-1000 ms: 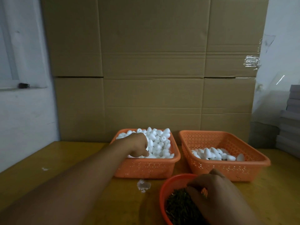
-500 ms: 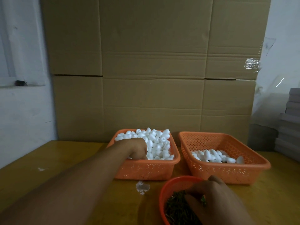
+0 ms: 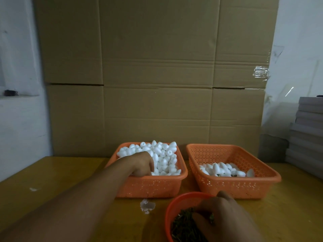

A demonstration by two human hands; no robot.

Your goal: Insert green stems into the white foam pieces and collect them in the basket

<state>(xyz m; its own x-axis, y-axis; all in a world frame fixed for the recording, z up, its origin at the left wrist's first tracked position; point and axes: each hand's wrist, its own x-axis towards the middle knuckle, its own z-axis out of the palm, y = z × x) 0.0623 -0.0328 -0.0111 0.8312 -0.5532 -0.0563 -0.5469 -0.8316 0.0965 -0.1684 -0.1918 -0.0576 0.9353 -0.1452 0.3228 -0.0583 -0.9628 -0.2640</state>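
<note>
My left hand (image 3: 142,165) curls into light, crushable white foam pieces (image 3: 163,155); right hand (image 3: 222,211) pinches thin green stems (image 3: 183,224); I'd hold each gently.

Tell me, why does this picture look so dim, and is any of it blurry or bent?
Head view: dim light throughout; white foam pieces stand out brightest; the right hand in the stem bowl looks soft and dark; tape on the cardboard glints; wide-angle lens bows the edges.
</note>
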